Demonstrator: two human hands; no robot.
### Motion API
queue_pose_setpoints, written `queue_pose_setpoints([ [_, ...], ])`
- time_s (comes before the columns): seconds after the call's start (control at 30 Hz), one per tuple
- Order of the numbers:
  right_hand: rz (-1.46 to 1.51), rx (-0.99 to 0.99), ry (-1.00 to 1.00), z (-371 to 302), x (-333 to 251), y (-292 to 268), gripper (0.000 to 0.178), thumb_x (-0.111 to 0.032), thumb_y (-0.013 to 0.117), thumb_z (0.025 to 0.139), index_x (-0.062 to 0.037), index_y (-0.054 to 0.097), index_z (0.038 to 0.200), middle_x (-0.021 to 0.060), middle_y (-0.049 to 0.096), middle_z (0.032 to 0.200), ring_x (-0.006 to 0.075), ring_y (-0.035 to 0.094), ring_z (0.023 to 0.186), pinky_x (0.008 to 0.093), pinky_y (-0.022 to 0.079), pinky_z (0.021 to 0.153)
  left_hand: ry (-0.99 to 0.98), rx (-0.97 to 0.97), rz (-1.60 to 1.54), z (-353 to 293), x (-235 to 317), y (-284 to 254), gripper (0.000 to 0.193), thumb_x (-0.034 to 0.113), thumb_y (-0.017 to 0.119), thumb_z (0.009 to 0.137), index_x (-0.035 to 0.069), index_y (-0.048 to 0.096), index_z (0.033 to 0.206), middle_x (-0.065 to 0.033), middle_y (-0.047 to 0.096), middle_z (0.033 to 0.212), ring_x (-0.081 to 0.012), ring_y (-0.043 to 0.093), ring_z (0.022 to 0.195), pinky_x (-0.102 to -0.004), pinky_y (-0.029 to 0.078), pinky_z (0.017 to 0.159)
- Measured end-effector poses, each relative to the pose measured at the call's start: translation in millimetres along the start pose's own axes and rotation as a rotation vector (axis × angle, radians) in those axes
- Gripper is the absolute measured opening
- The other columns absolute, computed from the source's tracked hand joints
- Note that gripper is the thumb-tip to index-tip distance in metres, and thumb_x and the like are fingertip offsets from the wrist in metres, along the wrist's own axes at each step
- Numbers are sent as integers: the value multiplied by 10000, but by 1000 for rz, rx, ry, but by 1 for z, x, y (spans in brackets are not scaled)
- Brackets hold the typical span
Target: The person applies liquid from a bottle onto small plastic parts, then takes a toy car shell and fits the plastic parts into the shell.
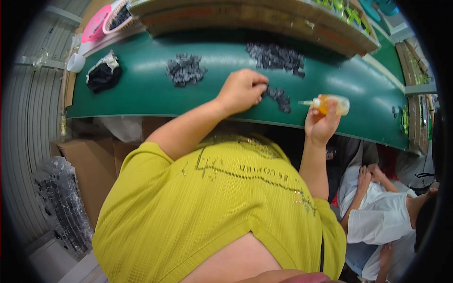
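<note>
My left hand is closed in a pinch, with a small black piece at its fingertips. Right beside it, a short trail of small black pieces lies on the green tabletop. A clear squeeze bottle holding orange liquid is gripped in my right hand. The bottle lies nearly sideways, and its thin nozzle points left toward the trail of pieces. Two larger heaps of similar flat black pieces lie farther off: one heap to the left, the other heap beyond my hands.
A long cardboard box stands along the table's far side. At the left are a black and white cloth bundle, a white cup and a pink basket. A person in white sits close by at the right.
</note>
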State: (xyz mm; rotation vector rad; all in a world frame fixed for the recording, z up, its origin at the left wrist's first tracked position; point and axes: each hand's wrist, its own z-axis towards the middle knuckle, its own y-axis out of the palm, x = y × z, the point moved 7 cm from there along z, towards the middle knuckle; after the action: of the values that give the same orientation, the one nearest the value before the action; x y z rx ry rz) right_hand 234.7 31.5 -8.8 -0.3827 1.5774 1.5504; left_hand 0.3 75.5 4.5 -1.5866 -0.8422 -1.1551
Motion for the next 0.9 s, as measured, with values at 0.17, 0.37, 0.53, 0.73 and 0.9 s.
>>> queue_pose_setpoints([
  [0.17,36,79,21,6,11,-18,214,-263,568,944,-65,550,1023,115,628,907,101,511,561,225,421,487,181,110,208,-3,6,-21,229,198,686,789,27,678,941,-143,621,779,-279,599,757,-368,479,681],
  [0.37,86,120,73,23,-2,-36,196,-246,576,940,-57,551,984,113,623,901,85,529,582,186,423,477,152,327,147,-15,5,-90,182,195,679,786,38,674,878,-125,634,795,-272,616,760,-359,489,678],
  [0.53,173,40,128,32,-8,-41,266,-278,557,953,-16,554,998,126,628,905,89,537,580,195,431,476,265,690,197,-25,12,-195,136,175,685,766,46,687,808,-120,648,804,-258,632,778,-340,507,719],
  [0.73,143,40,133,36,-2,-30,274,-291,565,949,-20,558,992,125,627,892,90,529,573,193,427,462,36,1101,554,-32,-28,-341,412,275,695,748,74,622,1101,-167,612,1050,-309,600,992,-403,492,845],
  [0.9,186,28,140,41,-3,-36,274,-298,562,951,-27,561,996,123,625,889,90,527,573,193,426,463,-69,1156,684,-8,-52,-392,604,330,753,724,27,584,1218,-231,597,1139,-344,567,1093,-402,447,948],
])
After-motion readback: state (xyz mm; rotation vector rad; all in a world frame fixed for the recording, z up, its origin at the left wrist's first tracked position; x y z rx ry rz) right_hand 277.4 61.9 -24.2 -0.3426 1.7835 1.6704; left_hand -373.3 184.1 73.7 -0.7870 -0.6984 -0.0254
